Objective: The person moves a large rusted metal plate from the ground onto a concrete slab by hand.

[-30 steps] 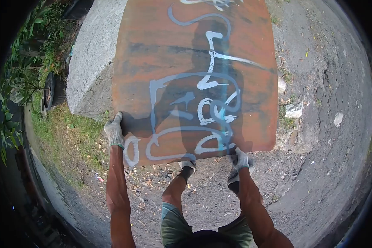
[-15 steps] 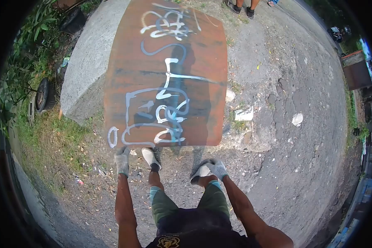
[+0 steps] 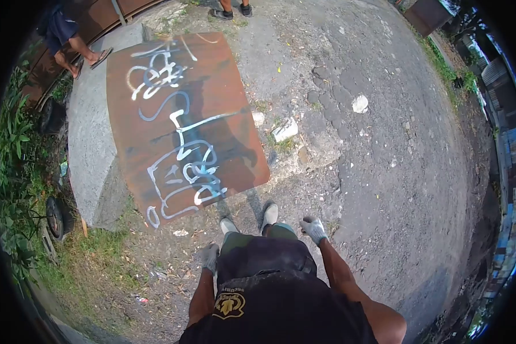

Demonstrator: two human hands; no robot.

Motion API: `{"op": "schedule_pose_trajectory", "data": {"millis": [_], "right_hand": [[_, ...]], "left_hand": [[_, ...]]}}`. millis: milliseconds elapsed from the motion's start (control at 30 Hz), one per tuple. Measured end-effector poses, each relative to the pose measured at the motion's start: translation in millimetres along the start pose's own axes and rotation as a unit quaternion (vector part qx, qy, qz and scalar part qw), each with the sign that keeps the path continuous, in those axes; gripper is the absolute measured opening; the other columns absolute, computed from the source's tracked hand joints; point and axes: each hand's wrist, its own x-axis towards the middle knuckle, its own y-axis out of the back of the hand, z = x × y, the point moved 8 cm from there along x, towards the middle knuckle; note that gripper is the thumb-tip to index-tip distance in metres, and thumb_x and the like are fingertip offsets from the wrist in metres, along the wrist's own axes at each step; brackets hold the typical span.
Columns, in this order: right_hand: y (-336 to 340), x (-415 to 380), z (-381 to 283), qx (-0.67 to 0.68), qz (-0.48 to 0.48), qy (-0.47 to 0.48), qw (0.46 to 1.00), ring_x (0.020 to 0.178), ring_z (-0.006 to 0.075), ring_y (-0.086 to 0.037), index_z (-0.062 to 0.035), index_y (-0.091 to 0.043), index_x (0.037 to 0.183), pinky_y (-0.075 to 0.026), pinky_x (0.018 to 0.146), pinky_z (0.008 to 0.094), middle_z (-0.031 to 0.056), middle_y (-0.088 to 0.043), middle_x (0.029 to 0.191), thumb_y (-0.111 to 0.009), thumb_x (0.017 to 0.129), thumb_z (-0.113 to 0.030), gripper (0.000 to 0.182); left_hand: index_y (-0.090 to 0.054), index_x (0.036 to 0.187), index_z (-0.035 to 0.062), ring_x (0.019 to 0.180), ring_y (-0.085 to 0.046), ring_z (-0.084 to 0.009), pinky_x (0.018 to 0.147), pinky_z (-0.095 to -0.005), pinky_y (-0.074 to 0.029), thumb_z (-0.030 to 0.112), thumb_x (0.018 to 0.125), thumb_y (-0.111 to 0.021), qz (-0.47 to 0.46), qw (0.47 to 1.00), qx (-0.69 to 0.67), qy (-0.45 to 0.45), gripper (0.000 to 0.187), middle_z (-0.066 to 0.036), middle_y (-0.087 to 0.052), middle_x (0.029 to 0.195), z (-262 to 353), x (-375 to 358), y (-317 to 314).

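Compared with the earlier frame, the left hand [image 3: 210,258] and the right hand [image 3: 313,229] have drawn back from the near edge of the sheet [image 3: 183,129] to either side of the shirt [image 3: 292,312]; the view has also swung, so that the sheet now lies aslant, farther left. We note that it rests untouched ahead of the shoes [image 3: 270,214], its left side meeting the block [image 3: 89,166], though whether over or against it we cannot tell. As neither hand supports it, we judge that the ground [image 3: 378,183], perhaps with the block, bears its weight. The right hand is empty, its fingers loosely bent; the left appears empty too, but is foreshortened, and we cannot tell how its fingers stand. Both are gloved, presumably against rough edges. Of writing, we read "SECURITY" above the shirt's yellow badge [image 3: 229,305]; the sheet's white and grey-blue lettering [image 3: 183,137] we cannot read with confidence. We discern no brand.
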Motion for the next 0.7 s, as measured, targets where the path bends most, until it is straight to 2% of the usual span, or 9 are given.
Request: {"op": "schedule_pose_trajectory", "data": {"millis": [67,133,167,267,433,467,500,533,700], "right_hand": [[-8.6,-17.2,25.4,0.002,-0.006,-0.024,1.0,0.074,0.0199,-0.07,0.0089,-0.062,0.121,-0.058,0.066,0.0317,0.0158,-0.072,0.098,-0.07,0.088,-0.022,0.046],[-11.8,-41.5,37.1,0.053,0.014,-0.058,0.997,0.074,0.0203,-0.07,0.0083,-0.065,0.117,-0.058,0.066,0.0321,0.015,-0.072,0.096,-0.071,0.086,-0.022,0.043],[-12.8,-28.0,58.2,-0.019,0.034,0.042,0.998,0.074,0.02,-0.07,0.0084,-0.068,0.111,-0.058,0.067,0.0326,0.0139,-0.072,0.091,-0.071,0.084,-0.02,0.04],[-11.0,-47.4,63.9,0.077,0.039,-0.005,0.996,0.073,0.0189,-0.068,0.0075,-0.071,0.103,-0.056,0.065,0.0311,0.0121,-0.072,0.085,-0.072,0.081,-0.019,0.035],[9.5,-46.8,54.9,0.149,0.021,-0.03,0.988,0.075,0.019,-0.068,0.0089,-0.071,0.105,-0.056,0.066,0.0316,0.013,-0.072,0.087,-0.073,0.079,-0.018,0.038],[18.6,-41.9,54.1,0.141,0.029,-0.025,0.989,0.075,0.0251,-0.071,0.0088,-0.071,0.099,-0.058,0.063,0.0368,0.0172,-0.072,0.086,-0.071,0.079,-0.018,0.034],[28.4,-2.6,83.0,-0.004,0.028,0.033,0.999,0.082,0.0217,-0.071,0.0053,-0.073,0.103,-0.057,0.074,0.0336,0.0156,-0.075,0.093,-0.073,0.079,-0.026,0.039],[4.2,31.7,144.2,0.24,-0.07,-0.019,0.968,0.063,0.0185,-0.056,-0.009,-0.041,0.14,-0.052,0.053,0.0342,0.0069,-0.064,0.089,-0.074,0.091,-0.029,0.062],[65.2,62.6,93.2,0.148,-0.051,0.004,0.988,0.063,0.0171,-0.056,-0.0067,-0.042,0.139,-0.052,0.053,0.0327,0.0077,-0.064,0.089,-0.073,0.091,-0.03,0.061]], "left_hand": [[-0.065,0.069,0.0041,0.056,-0.05,-0.0084,0.052,-0.028,-0.038,0.02,0.083,-0.062,-0.006,0.997,-0.075,0.014,0.021,0.001,-0.055,0.061,37.5,21.2,6.4],[-0.067,0.071,0.0029,0.056,-0.052,-0.0091,0.053,-0.0291,-0.039,0.02,0.083,-0.062,-0.012,0.997,-0.066,-0.048,0.022,0.001,-0.056,0.061,78.2,55.4,20.0],[-0.067,0.071,0.0023,0.057,-0.052,-0.0094,0.053,-0.0297,-0.04,0.02,0.083,-0.062,-0.007,0.995,-0.062,-0.077,0.022,0.001,-0.057,0.062,96.5,66.6,30.4],[-0.07,0.077,-0.0006,0.059,-0.055,-0.0107,0.055,-0.031,-0.043,0.021,0.083,-0.062,0.06,0.974,0.017,-0.216,0.024,0.0,-0.062,0.066,164.4,79.1,52.2],[-0.075,0.086,0.001,0.064,-0.058,-0.0098,0.058,-0.0316,-0.045,0.024,0.083,-0.063,0.06,0.98,0.008,-0.188,0.026,-0.004,-0.068,0.071,216.2,75.1,25.5],[-0.075,0.087,0.0016,0.064,-0.059,-0.0099,0.058,-0.0313,-0.046,0.024,0.083,-0.063,0.054,0.98,0.001,-0.191,0.025,-0.004,-0.068,0.07,215.0,75.6,9.2],[-0.074,0.086,0.0027,0.065,-0.058,-0.0108,0.058,-0.0301,-0.046,0.025,0.085,-0.065,0.04,0.977,0.009,-0.208,0.024,-0.002,-0.066,0.072,216.8,67.0,-9.0],[-0.073,0.085,0.0037,0.067,-0.058,-0.0117,0.058,-0.029,-0.047,0.026,0.087,-0.066,0.026,0.974,0.02,-0.223,0.024,0.0,-0.065,0.074,215.5,51.9,-28.6],[-0.072,0.086,0.0062,0.066,-0.059,-0.0135,0.057,-0.0301,-0.045,0.029,0.087,-0.063,-0.059,0.976,0.112,-0.178,0.025,-0.001,-0.064,0.073,140.0,38.6,-126.7]]}}
